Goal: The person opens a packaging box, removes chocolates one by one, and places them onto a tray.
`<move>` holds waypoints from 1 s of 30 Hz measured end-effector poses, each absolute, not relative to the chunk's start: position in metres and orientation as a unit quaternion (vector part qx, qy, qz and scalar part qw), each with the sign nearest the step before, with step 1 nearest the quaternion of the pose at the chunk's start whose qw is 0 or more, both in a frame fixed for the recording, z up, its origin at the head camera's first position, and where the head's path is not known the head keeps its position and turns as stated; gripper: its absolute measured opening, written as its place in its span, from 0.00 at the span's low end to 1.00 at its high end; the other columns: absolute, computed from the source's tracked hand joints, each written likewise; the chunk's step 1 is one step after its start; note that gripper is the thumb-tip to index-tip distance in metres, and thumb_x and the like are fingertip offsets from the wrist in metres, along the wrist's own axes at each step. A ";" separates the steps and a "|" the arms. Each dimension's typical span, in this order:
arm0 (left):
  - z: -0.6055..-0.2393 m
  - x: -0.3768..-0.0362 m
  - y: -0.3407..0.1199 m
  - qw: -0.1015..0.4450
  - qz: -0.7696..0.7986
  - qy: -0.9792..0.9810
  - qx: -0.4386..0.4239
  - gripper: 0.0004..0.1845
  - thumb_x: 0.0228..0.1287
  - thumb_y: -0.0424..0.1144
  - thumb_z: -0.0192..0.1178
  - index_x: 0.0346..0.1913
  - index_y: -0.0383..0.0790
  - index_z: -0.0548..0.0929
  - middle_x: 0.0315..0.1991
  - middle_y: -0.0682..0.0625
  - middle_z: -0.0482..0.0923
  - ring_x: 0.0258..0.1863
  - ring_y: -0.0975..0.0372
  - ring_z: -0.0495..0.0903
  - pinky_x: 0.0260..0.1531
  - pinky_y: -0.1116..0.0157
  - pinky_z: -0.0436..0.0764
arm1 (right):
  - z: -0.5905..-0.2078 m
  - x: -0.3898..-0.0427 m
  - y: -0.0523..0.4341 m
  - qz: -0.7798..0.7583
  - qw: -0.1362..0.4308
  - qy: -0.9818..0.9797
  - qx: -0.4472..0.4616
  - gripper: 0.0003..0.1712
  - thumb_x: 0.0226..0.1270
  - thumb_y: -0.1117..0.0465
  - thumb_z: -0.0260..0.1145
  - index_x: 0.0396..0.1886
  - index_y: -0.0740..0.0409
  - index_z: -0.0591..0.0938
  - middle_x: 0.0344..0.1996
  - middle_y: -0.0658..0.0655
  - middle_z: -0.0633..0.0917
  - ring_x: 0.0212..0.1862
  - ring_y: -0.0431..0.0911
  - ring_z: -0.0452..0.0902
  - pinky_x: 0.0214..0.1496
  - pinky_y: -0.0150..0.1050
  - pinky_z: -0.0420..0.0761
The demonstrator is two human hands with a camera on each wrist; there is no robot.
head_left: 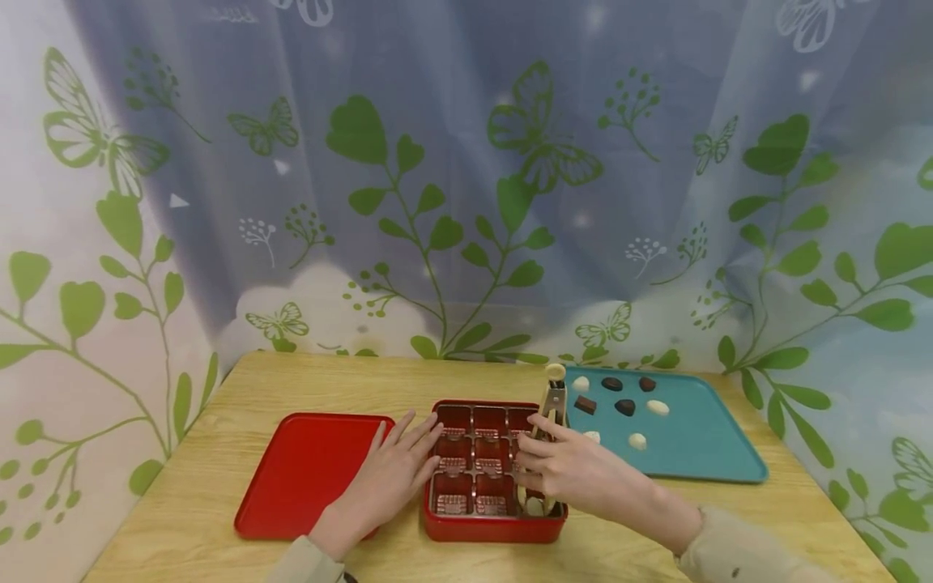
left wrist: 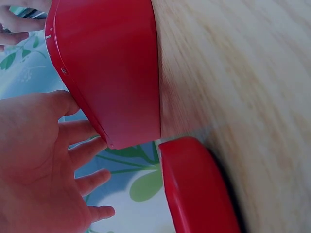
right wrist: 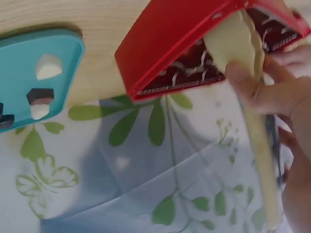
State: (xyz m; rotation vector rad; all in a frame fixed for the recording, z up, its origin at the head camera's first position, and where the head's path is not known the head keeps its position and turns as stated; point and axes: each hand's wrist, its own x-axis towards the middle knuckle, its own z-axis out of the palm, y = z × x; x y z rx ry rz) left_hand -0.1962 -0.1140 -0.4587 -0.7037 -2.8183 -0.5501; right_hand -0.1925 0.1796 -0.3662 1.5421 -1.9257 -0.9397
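A square red box [head_left: 492, 530] with a clear divided insert stands at the table's front middle. My right hand [head_left: 576, 470] grips cream-and-metal tongs [head_left: 555, 397], whose broad cream tip [right wrist: 233, 43] reaches down into the box. Between the tips, in the near right compartment, is a pale chocolate [head_left: 534, 507]; whether it touches the bottom cannot be told. At the box's left rim, my left hand [head_left: 386, 478] rests with fingers extended, thumb and fingertips against the edge in the left wrist view. The other compartments that show hold nothing visible.
On the right a teal tray [head_left: 714, 445] carries several dark and white chocolates [head_left: 624, 407]. A flat red lid [head_left: 306, 470] lies left of the box, partly under my left forearm. Behind the wooden table [head_left: 328, 380] hangs a leaf-patterned curtain [head_left: 452, 316].
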 end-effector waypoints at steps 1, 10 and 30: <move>-0.459 -0.196 -0.114 0.092 -0.185 -0.949 -0.236 0.26 0.78 0.46 0.54 0.73 0.40 0.72 0.75 0.47 0.66 0.77 0.42 0.57 0.70 0.32 0.53 | -0.367 -0.193 0.181 -0.339 0.244 -0.712 0.564 0.24 0.51 0.52 0.80 0.51 0.31 0.87 0.50 0.39 0.85 0.61 0.40 0.76 0.71 0.45 0.71; -0.463 -0.196 -0.115 0.107 -0.181 -0.947 -0.242 0.25 0.78 0.45 0.54 0.72 0.39 0.74 0.74 0.46 0.67 0.76 0.42 0.58 0.69 0.32 0.56 | -0.362 -0.196 0.200 -0.273 0.221 -0.768 0.535 0.33 0.48 0.56 0.83 0.56 0.29 0.85 0.52 0.41 0.85 0.61 0.44 0.76 0.68 0.50 0.74; -0.460 -0.197 -0.114 0.102 -0.175 -0.950 -0.238 0.26 0.79 0.46 0.53 0.72 0.39 0.73 0.75 0.46 0.66 0.76 0.42 0.57 0.70 0.32 0.55 | -0.379 -0.211 0.258 -0.037 0.309 -0.834 0.456 0.39 0.36 0.52 0.87 0.56 0.37 0.87 0.43 0.43 0.86 0.47 0.47 0.78 0.47 0.57 0.73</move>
